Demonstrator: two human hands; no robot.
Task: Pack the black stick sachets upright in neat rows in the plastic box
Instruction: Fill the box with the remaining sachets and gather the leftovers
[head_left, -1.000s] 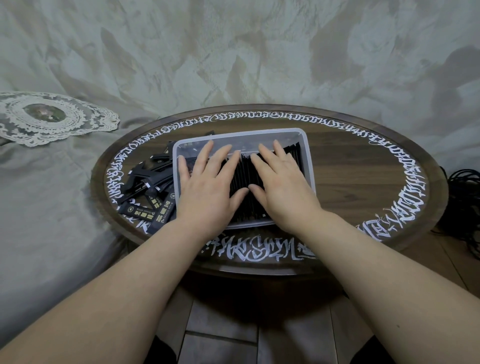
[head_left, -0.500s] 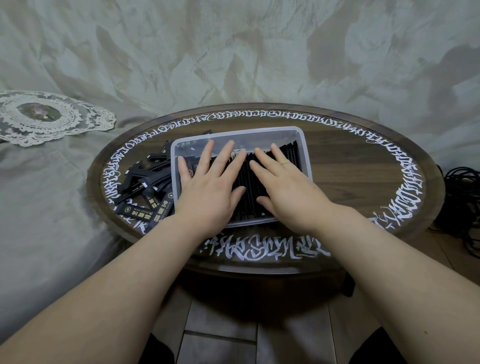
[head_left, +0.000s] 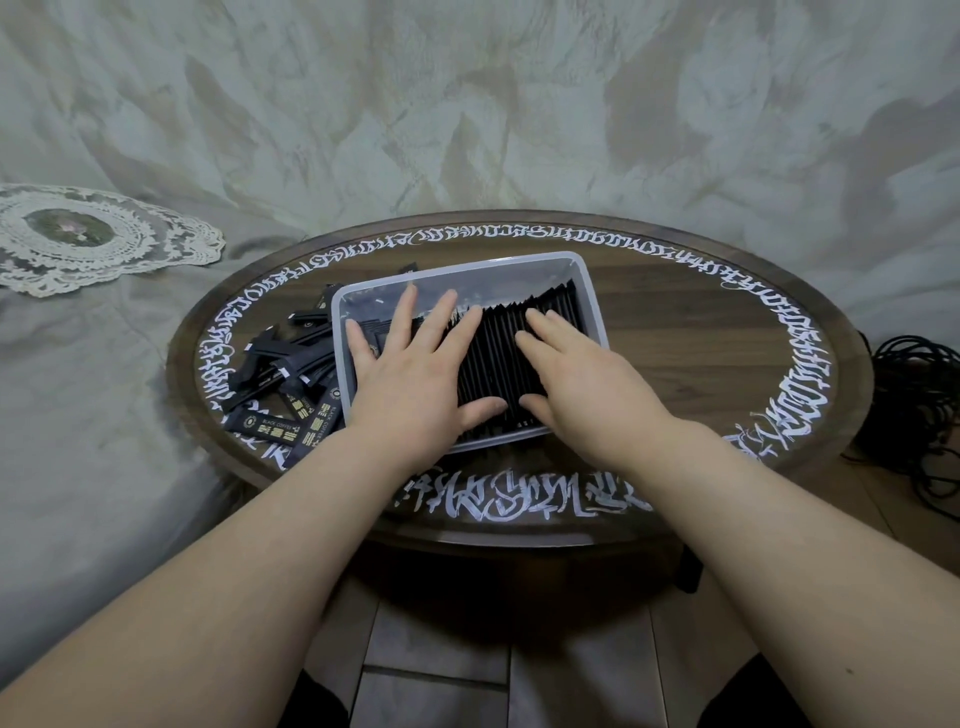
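Note:
A clear plastic box (head_left: 587, 283) sits on the round wooden table (head_left: 691, 358). Inside it stands a tight row of black stick sachets (head_left: 496, 358) on edge, filling the middle and right part. My left hand (head_left: 410, 384) lies flat, fingers spread, on the sachets at the box's left half. Pressing flat on the right part of the row is my right hand (head_left: 582, 384), with its fingers together. Neither hand grips anything. A loose pile of black sachets (head_left: 283, 379) lies on the table left of the box.
The table's rim carries white lettering (head_left: 519, 499). A lace doily (head_left: 83, 236) lies on the grey cloth at far left. Black cables (head_left: 919, 400) are coiled on the floor at right. Tiled floor shows below the table's near edge.
Both hands have stayed flat on the sachets. The right hand has slid a little to the right along the row, widening the gap between the hands.

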